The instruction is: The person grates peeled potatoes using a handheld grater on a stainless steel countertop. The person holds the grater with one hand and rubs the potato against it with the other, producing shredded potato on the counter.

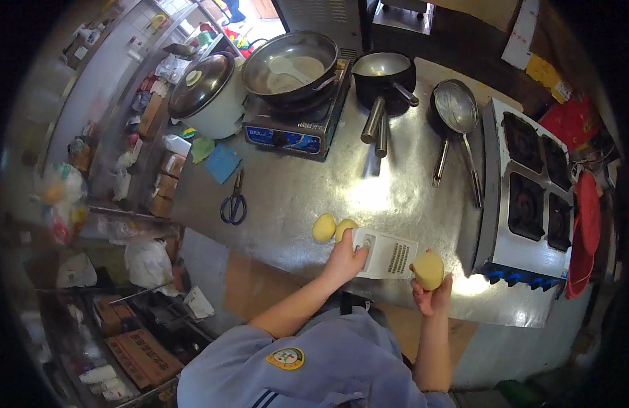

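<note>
My left hand (346, 259) grips one end of a white grater (383, 255), whose holed section faces up toward its right end. In my right hand (433, 296) is a peeled potato (429, 270) with a flat cut face, held just right of the grater's far end. Two more peeled potatoes lie on the steel table beyond my left hand: one whole potato (324, 227) in plain sight, and a second potato (345, 228) partly hidden by the hand and grater.
Scissors (234, 204) and a blue cloth (223, 163) lie left on the steel table (289, 204). Behind stand a lidded pot (212, 112), a wok (289, 66) on a portable gas stove (289, 135), and black saucepans (383, 84). A strainer (456, 107) and four-burner stove (523, 199) are right.
</note>
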`<state>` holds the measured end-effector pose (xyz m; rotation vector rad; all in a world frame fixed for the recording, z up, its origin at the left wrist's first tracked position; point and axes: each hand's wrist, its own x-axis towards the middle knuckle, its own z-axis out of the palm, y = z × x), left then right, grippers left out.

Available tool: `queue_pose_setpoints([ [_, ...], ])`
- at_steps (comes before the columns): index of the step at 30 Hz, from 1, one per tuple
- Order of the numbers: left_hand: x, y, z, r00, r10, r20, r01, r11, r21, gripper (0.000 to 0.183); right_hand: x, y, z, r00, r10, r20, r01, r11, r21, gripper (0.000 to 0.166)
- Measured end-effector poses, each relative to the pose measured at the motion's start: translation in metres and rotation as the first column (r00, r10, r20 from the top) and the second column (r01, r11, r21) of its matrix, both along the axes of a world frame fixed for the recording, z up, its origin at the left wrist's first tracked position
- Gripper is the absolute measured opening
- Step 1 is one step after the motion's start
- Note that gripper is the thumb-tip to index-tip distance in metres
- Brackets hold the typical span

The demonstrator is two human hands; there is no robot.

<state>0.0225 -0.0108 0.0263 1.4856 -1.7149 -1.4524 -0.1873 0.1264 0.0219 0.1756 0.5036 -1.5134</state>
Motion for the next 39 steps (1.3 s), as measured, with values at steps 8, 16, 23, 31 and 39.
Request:
queue_pose_setpoints([
  [8,-0.003,-0.003,-0.001,0.998,-0.032,0.058,0.032,0.999,0.002,0.044,0.011,0.011,-0.003,0.977,-0.005,-0.211,-0.004,0.999,-0.044,0.079],
  [16,-0.002,-0.006,-0.01,0.997,-0.043,0.056,0.043,0.999,0.006,0.042,0.006,0.003,0.018,0.97,0.03,-0.24,0.01,0.986,0.164,0.067],
  [23,-0.002,-0.007,-0.011,0.998,-0.008,-0.06,0.012,0.998,0.069,0.044,0.013,-0.009,0.007,0.449,0.277,-0.85,0.03,0.945,0.324,0.062],
  [31,-0.006,-0.009,0.006,0.998,0.049,-0.026,-0.043,0.98,0.197,0.04,0.028,-0.03,-0.017,-0.307,0.36,-0.881,0.136,0.933,0.333,0.052],
  [39,0.0,-0.009,-0.021,0.997,0.052,-0.055,-0.049,0.997,0.055,0.038,-0.015,-0.004,-0.05,-0.197,0.309,-0.93,0.232,0.937,0.262,0.052],
])
